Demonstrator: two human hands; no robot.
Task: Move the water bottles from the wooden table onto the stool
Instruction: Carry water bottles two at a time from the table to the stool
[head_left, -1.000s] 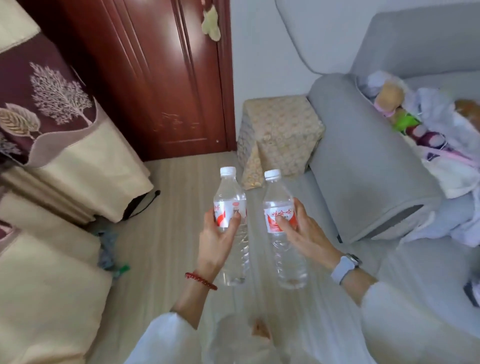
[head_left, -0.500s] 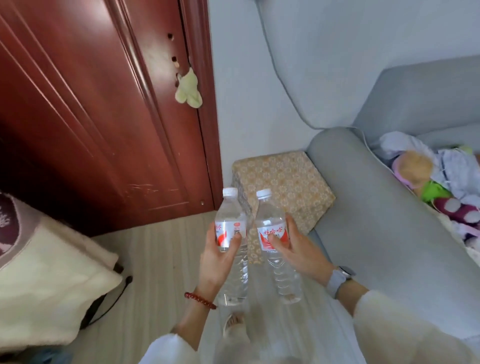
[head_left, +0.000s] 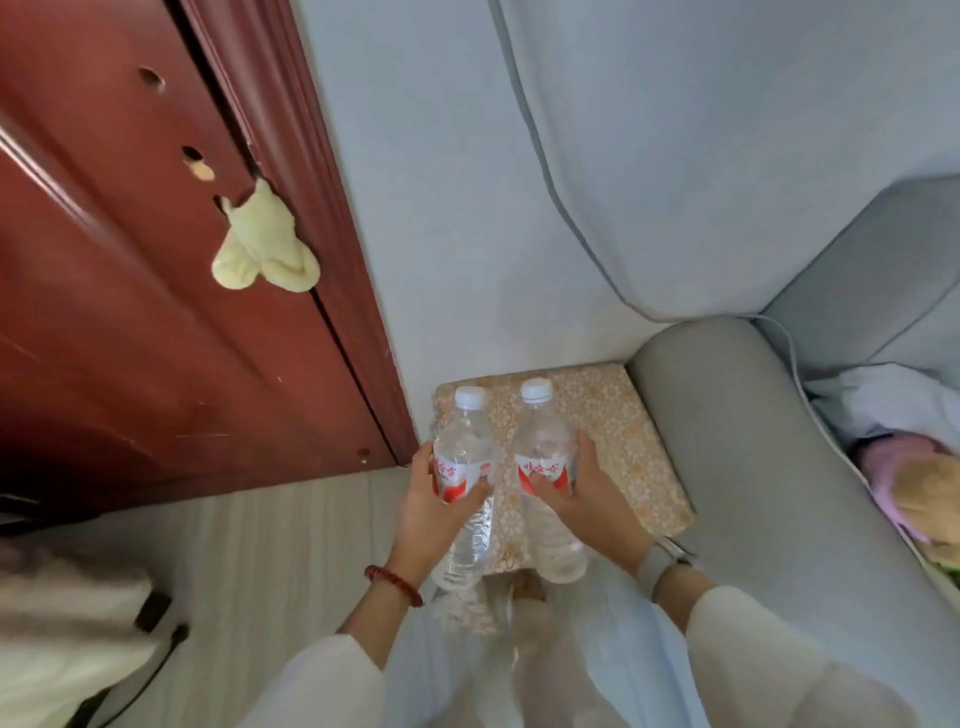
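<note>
- Pale striped floor (head_left: 270, 545) runs up to a dark red wooden door (head_left: 130, 322) on the left and a light wall behind; a yellowish cloth (head_left: 265, 249) hangs from the door's edge
- Against that wall stands the stool (head_left: 623, 447), a box shape covered in gold flowered fabric; a grey sofa (head_left: 753, 493) sits just beside it on the right, with soft toys (head_left: 904, 483) and pale cloth lying on its seat
- Left hand (head_left: 431, 509) grips the left bottle (head_left: 465, 478) round its red and white label; thumb on one side, fingers (head_left: 475, 493) curled round the front, clamped on the plastic; a red bead bracelet (head_left: 393, 584) circles that wrist
- Right hand (head_left: 587, 499) grips the right bottle (head_left: 545, 467) the same way, fingers wrapped over the label; a grey watch (head_left: 660, 566) sits on that wrist
- Both bottles are clear with white caps, held nearly upright and close side by side, apart from each other; they are held in the air in front of the stool, their upper halves seen against its top; whether the bases are above the stool's front edge or short of it I cannot tell
- White sleeves cover both forearms; a cream cushion (head_left: 67, 639) fills the lower left corner
</note>
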